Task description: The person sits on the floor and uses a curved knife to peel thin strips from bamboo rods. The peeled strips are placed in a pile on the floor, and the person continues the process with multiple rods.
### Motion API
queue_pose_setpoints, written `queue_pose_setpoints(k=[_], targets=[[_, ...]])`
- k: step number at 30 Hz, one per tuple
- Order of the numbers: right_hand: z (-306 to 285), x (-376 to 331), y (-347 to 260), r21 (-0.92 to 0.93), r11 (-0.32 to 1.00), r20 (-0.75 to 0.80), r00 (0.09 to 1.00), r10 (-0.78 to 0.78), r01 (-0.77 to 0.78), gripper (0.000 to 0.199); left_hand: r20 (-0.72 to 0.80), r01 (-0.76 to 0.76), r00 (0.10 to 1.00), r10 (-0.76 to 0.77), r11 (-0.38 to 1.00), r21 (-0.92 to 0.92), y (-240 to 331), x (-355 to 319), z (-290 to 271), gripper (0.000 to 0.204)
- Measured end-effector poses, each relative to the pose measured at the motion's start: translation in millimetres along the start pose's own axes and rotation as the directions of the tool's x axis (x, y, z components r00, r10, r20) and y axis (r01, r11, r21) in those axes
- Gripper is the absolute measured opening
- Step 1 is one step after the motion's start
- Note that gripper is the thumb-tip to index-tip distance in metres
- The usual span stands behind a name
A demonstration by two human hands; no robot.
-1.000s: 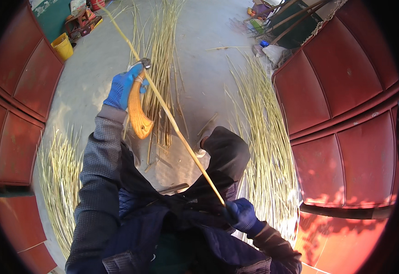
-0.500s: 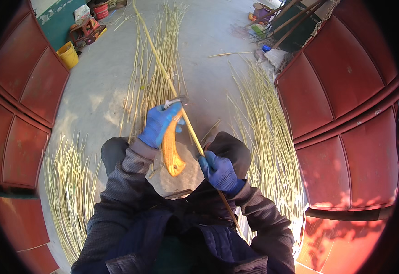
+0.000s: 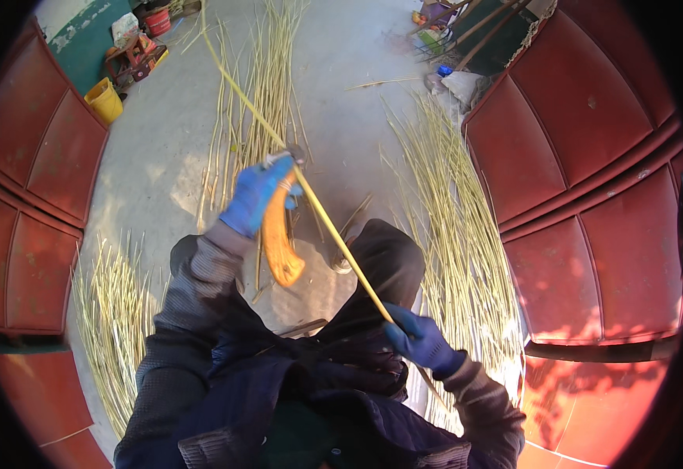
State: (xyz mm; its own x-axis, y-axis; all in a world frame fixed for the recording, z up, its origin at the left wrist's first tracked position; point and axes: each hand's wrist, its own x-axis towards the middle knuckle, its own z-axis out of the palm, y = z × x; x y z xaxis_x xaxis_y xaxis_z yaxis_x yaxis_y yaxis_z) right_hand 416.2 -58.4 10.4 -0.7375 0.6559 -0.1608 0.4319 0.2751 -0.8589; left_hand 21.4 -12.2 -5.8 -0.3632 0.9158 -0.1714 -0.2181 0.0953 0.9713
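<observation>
A long pale yellow stalk (image 3: 340, 238) slants from the far left down across my lap. My left hand (image 3: 254, 199), in a blue glove, is closed on a tool with a curved orange wooden handle (image 3: 278, 244). The tool's small metal head (image 3: 296, 154) lies against the stalk; its exact shape is blurred. Lower down, my right hand (image 3: 423, 341), gloved in blue too, grips the stalk near my right thigh. Beyond the right hand the stalk's darker end points toward the near right.
Bundles of stalks lie ahead (image 3: 267, 94), at the left (image 3: 114, 320) and at the right (image 3: 466, 250). Red panels (image 3: 544, 148) flank both sides. A yellow bucket (image 3: 104, 100) and a red bucket (image 3: 158, 22) stand far left. Long poles (image 3: 491, 33) lean at the far right.
My right hand has moved down and to the right along with the stalk. More peeled-looking yellow length shows between my hands. The left hand with the tool has shifted slightly up and left.
</observation>
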Motion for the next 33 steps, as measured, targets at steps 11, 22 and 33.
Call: queue_pose_setpoints(k=[11, 22, 33], targets=[[38, -3, 22, 0.031, 0.992, -0.057, 0.991, -0.121, 0.123, 0.019, -0.030, -0.229, 0.956, 0.291, 0.808, 0.543, -12, 23, -56, 0.036], [7, -41, 3, 0.066, 0.992, 0.026, 0.994, 0.107, -0.109, 0.036, -0.031, 0.034, 0.999, -0.031, 0.996, 0.082, -2, 24, -48, 0.048], [47, 5, -7, 0.066, 0.997, 0.041, 0.999, -0.035, 0.032, 0.021, -0.017, 0.214, 0.976, -0.216, 0.974, -0.067, -49, 12, -28, 0.047]])
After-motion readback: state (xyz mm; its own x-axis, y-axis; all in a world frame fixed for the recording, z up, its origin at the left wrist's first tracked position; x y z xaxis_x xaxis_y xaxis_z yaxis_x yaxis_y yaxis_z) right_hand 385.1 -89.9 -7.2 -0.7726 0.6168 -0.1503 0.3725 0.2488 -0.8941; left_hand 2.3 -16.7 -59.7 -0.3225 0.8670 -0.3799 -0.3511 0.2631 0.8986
